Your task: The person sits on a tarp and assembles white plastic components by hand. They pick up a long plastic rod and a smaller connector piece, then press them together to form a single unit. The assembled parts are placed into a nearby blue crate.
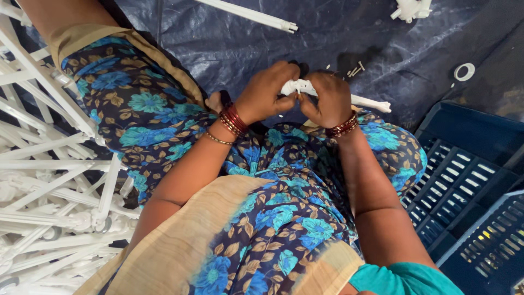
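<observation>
Floral lap (pixel 273 186) nearest; fingers (pixel 284 101) hide most of white plastic part (pixel 297 86).

Pretty boxed in here: a big heap of white plastic rods (pixel 49 186) crowds the left side, blue crates (pixel 464 175) block the right, and the only open stretch is the dark tarp (pixel 327 38) straight ahead, dotted with small white bits (pixel 356 69).

The plastic rod piece (pixel 305 87) is lying above the lap; left of it, the rod pile (pixel 49 180); right of it, the slotted crates (pixel 469 180)
</observation>
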